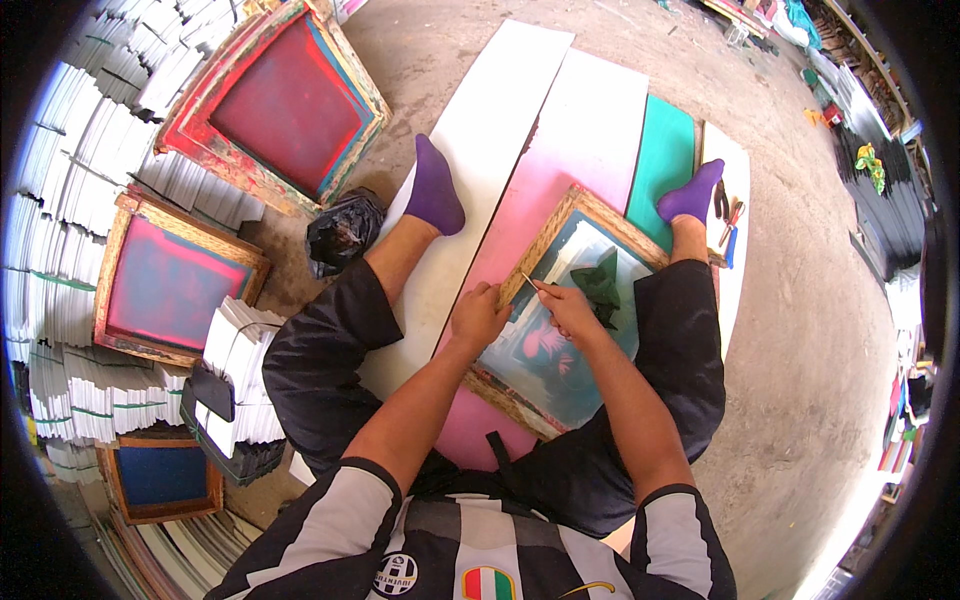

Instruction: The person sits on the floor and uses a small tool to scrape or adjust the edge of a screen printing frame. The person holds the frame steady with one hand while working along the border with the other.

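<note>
A wooden-framed printing screen (pixel 512 402) lies tilted between my legs, its mesh pale blue with a pinkish printed shape. My left hand (pixel 480 318) is closed on the left wooden side of the frame. Just right of it, my right hand (pixel 566 309) pinches a thin, light-coloured stick-like tool (pixel 530 282). The tool's tip meets the inner edge of that same wooden side; its exact kind is too small to tell. On the mesh, beyond my right hand, rests a crumpled dark green piece (pixel 598 284), perhaps cloth or film.
White (pixel 490 110), pink (pixel 575 130) and green boards (pixel 662 150) lie beneath the screen and my feet. Black-handled pliers (pixel 721 200) and a red-and-blue-handled tool (pixel 733 236) are by my right foot. Leftward stand more screens (pixel 290 110), a black plastic bag (pixel 343 232) and stacked white sheets (pixel 85 170).
</note>
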Demonstrator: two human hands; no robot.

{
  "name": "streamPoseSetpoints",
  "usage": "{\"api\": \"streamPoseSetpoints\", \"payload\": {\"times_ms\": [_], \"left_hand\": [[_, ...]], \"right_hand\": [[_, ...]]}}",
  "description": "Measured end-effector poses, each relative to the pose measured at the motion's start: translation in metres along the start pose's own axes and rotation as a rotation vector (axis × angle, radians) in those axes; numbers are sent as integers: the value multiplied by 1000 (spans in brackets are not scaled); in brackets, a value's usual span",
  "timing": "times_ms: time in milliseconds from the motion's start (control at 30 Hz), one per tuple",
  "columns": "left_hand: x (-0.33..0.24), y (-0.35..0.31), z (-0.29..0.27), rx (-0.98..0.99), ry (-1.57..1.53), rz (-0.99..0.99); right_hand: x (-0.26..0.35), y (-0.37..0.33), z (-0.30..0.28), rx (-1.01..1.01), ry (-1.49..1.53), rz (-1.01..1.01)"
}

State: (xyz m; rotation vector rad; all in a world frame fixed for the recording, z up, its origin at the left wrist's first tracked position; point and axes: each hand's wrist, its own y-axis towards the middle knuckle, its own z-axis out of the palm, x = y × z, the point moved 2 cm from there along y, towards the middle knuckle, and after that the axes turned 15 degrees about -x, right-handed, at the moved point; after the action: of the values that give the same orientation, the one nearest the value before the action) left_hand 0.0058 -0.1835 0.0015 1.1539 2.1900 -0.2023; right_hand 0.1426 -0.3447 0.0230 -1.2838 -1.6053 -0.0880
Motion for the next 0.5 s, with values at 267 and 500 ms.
{"api": "streamPoseSetpoints", "payload": {"times_ms": [267,500], "left_hand": [[1,-2,-1,-19,-8,1],[5,-2,3,-15,-9,-6]], "right_hand": [[38,-24,-13,-230,-526,-292],[41,-26,-7,-230,-600,-335]]}}
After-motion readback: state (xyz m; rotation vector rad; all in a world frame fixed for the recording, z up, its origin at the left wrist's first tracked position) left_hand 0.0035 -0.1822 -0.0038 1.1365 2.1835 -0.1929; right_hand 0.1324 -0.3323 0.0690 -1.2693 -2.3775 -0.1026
